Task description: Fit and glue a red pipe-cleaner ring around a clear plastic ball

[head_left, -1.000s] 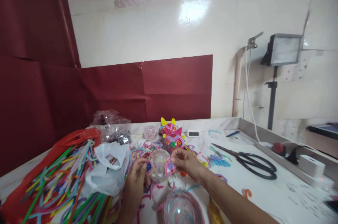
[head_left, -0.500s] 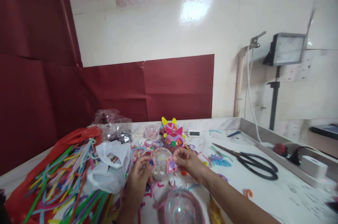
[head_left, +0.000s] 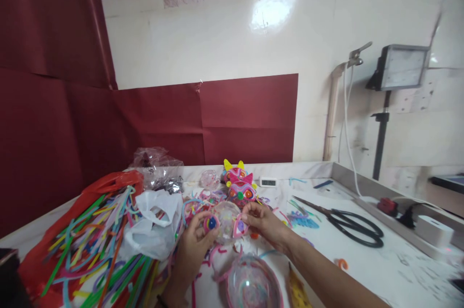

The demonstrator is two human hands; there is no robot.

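Both my hands hold a clear plastic ball (head_left: 226, 218) above the white table (head_left: 366, 269). My left hand (head_left: 194, 245) grips its left side and presses a round pink eye piece (head_left: 210, 223) with a blue centre against it. My right hand (head_left: 263, 223) pinches a pink eye-shaped piece (head_left: 239, 227) on the ball's right side. Just behind the ball stand two finished pink cat-face balls (head_left: 239, 187) with yellow and pink ears. A larger clear ball (head_left: 252, 286) wrapped in pink pipe cleaner sits below my hands.
A red bag of coloured pipe cleaners (head_left: 87, 245) and a white plastic bag (head_left: 154, 228) lie at the left. Black scissors (head_left: 344, 223) lie at the right, with a small digital display (head_left: 268, 182) behind. A lamp on a stand (head_left: 398, 68) and a white box (head_left: 433, 230) stand at the right edge.
My left hand has turned the ball a little, so the round blue-centred eye now faces me. My right hand has stayed pinched on the pink piece.
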